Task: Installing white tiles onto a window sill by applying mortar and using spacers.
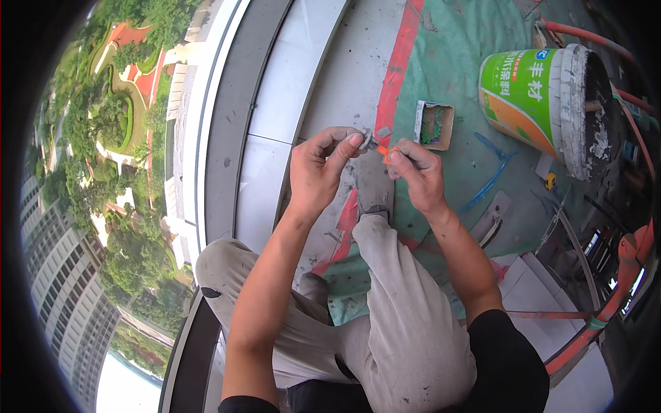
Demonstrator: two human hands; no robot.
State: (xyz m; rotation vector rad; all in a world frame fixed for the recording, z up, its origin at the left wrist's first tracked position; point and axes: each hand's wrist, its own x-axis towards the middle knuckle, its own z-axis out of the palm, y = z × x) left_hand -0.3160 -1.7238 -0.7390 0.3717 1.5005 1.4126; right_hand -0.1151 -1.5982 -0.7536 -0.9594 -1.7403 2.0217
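My left hand [321, 168] pinches a small grey, dirt-crusted piece [368, 140] between thumb and fingertips. Close beside it, my right hand [420, 173] grips a small orange plastic piece [384, 151]. The two pieces meet or nearly meet between my hands, over the pale floor strip; whether they are joined I cannot tell. Beyond my right hand stands a small open cardboard box [446, 138] with green bits inside.
A green and white bucket [520, 103], crusted at its rim, lies tilted at the right. Green sheeting [461, 55] covers the floor, with red tape [394, 76] along its edge. Orange hose [595, 36] runs at far right. On the left, a window ledge [237, 151] overlooks trees and buildings.
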